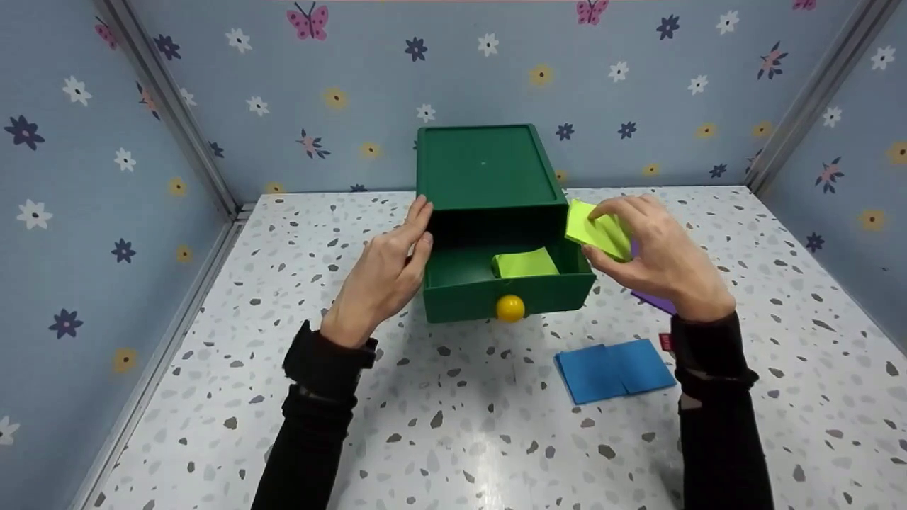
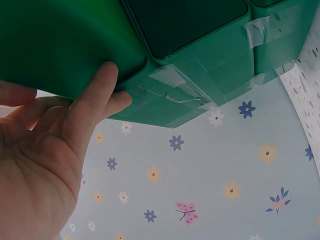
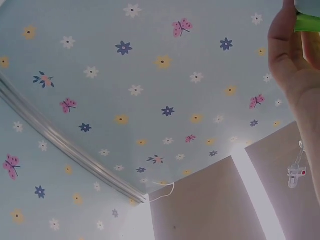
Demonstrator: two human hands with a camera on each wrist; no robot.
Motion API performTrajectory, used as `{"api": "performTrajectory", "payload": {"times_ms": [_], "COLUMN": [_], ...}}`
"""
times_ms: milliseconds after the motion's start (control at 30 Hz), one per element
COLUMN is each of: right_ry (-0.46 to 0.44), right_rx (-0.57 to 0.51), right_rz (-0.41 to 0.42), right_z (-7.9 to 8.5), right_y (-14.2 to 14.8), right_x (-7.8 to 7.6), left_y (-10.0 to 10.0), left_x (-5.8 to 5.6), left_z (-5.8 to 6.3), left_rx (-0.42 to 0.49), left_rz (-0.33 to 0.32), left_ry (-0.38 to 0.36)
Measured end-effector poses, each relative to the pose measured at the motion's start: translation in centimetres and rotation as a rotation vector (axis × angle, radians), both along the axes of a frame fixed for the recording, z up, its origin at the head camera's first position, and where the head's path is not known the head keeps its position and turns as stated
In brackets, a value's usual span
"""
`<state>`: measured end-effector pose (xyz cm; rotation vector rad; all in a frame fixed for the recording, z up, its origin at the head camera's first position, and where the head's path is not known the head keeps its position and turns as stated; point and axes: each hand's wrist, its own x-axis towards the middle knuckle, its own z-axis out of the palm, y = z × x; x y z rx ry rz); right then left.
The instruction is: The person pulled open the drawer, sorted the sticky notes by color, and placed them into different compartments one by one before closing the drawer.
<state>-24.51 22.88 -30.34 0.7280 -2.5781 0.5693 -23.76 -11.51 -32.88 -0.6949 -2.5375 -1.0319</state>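
A dark green drawer box (image 1: 489, 170) stands on the table with its drawer (image 1: 460, 301) pulled out at the front, a yellow round knob (image 1: 510, 308) on the drawer's face. My left hand (image 1: 386, 273) rests on the box's left side with its fingers extended; in the left wrist view the fingertips (image 2: 107, 75) lie against the green plastic. My right hand (image 1: 655, 251) pinches a folded piece of lime-green paper (image 1: 595, 230) between thumb and fingers, right beside the drawer's right edge. Another lime-green folded paper (image 1: 528, 263) lies inside the drawer.
Blue folded paper (image 1: 613, 372) lies on the speckled table (image 1: 453, 425), front right of the drawer. Purple paper (image 1: 653, 301) shows partly behind my right hand. Flower-patterned panels (image 1: 482, 78) enclose the back and sides. Clear tape (image 2: 180, 85) covers seams on the box.
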Motion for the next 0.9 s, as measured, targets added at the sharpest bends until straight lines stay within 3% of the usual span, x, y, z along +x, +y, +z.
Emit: {"api": "performTrajectory", "payload": {"times_ms": [300,600,900], "right_ry": [0.031,0.096,0.086], "right_rx": [-0.008,0.006,-0.022], "right_rz": [0.020,0.133,0.217], "right_z": [0.3,0.0,-0.5], "right_y": [-0.4,-1.6,-2.8], "right_x": [0.6,0.4,0.3], "left_y": [0.0,0.0,0.0], "left_x": [-0.1,-0.1,-0.1], "left_z": [0.0,-0.1,-0.1], "left_rx": [-0.005,-0.008,-0.001], "left_rz": [-0.003,-0.003,-0.002], "left_ry": [0.009,0.014,0.012]}}
